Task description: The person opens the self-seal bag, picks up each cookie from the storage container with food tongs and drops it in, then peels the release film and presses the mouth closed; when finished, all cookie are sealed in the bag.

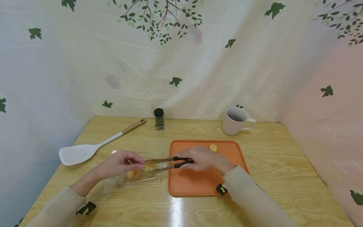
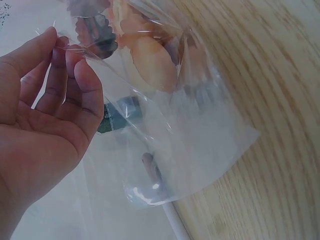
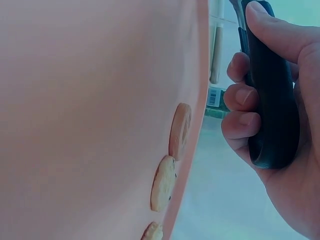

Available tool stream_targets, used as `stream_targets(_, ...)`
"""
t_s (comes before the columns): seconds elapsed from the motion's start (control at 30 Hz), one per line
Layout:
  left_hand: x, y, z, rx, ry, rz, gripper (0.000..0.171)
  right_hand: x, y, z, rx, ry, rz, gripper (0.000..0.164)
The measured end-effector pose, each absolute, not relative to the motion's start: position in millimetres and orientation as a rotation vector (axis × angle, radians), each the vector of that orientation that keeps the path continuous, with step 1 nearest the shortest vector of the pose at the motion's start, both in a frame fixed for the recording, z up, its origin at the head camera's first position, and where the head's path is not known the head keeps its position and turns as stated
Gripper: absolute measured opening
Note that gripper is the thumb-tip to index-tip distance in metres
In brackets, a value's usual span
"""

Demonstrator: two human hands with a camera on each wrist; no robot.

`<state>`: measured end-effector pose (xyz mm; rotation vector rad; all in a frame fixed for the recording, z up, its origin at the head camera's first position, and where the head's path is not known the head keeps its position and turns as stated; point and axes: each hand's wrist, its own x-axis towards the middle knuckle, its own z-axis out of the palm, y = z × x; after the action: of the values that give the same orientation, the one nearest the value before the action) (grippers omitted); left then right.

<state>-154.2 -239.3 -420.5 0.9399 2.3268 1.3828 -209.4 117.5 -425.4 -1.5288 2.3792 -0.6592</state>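
My left hand [image 1: 122,164] pinches the edge of a clear plastic bag [image 2: 215,160] between thumb and fingertips. Inside the bag lie several golden-brown cookies [image 2: 155,65], blurred by the film. My right hand [image 1: 202,159] grips the black handles of metal tongs [image 3: 272,100], fingers wrapped around them above the orange tray. The tongs point left, their tips in among the cookies at the bag; the left hand and film partly hide them. On the tray [image 1: 195,186], a round cookie [image 1: 213,148] shows near the far edge, and the right wrist view shows a row of cookies [image 3: 164,185].
Left of the bag lies a white spatula [image 1: 77,154] with a wooden handle. A spice jar [image 1: 159,119] with a black lid stands at the back. Behind the tray's right side is a light mug [image 1: 233,121]. Patterned cloth [image 1: 136,78] hangs around the table.
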Motion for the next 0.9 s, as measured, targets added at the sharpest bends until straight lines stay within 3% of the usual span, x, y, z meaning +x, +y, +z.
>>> stream_targets(0.67, -154, -237, -424, 0.922, 2.323, 1.391, 0.015, -200, 181, -409, -1.578, 2.541, -0.664, 0.038)
stream_targets(0.9, -153, -235, -423, 0.908, 2.321, 1.388, 0.015, -198, 213, -410, -1.533, 2.646, -0.627, 0.035)
